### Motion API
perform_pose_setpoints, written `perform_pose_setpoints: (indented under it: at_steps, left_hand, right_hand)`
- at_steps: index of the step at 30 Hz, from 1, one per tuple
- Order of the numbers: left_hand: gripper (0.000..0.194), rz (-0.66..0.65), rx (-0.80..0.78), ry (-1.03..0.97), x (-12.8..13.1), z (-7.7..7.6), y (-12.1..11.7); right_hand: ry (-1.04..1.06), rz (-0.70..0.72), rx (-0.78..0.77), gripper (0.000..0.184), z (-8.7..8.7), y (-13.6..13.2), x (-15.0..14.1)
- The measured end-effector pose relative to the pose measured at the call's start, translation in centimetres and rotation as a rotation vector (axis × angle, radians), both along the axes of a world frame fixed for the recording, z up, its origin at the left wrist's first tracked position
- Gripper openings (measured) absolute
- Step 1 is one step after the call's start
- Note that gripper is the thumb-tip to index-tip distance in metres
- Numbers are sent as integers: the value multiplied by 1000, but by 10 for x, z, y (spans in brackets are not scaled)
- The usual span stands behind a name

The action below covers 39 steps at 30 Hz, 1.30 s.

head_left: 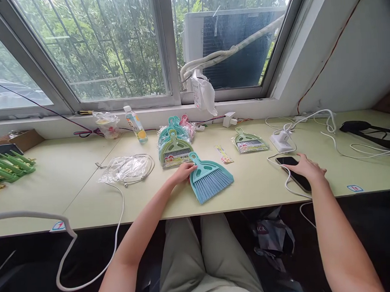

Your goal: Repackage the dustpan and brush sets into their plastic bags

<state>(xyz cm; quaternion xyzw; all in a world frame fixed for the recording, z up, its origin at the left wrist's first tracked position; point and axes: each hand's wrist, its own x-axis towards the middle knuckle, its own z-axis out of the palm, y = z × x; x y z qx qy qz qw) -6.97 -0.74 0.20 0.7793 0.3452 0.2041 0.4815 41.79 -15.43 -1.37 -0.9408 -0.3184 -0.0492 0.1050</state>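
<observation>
Near the front edge of the table, the person's left hand grasps a teal dustpan with a blue-bristled brush, while the right hand lies over a black smartphone (whether it grips cannot be told). Beyond lie bagged green dustpan sets, and a labelled bottle stands toward the rear edge.

My L forearm angled over desk front edge, L hand pinched, R forearm slanting in, R hand palm-down nr front edge, grip unclear on cam
</observation>
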Motion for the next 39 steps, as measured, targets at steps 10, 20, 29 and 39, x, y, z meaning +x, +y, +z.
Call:
perform_pose_setpoints:
  at_steps: [10,20,29,39]
  left_hand:
    - [45,-22,13,-4,-1,0,0]
    - [45,-40,8,-5,-2,-1,2]
    - [48,-30,28,2,-3,-4,4]
    - [49,-36,38,-25,-3,-5,5]
  right_hand:
    - [121,-59,22,72,8,5,-8]
    - [151,-21,12,67,4,4,-2]
    - [156,-33,2,63,6,5,-2]
    - [138,26,-4,58,42,-1,-17]
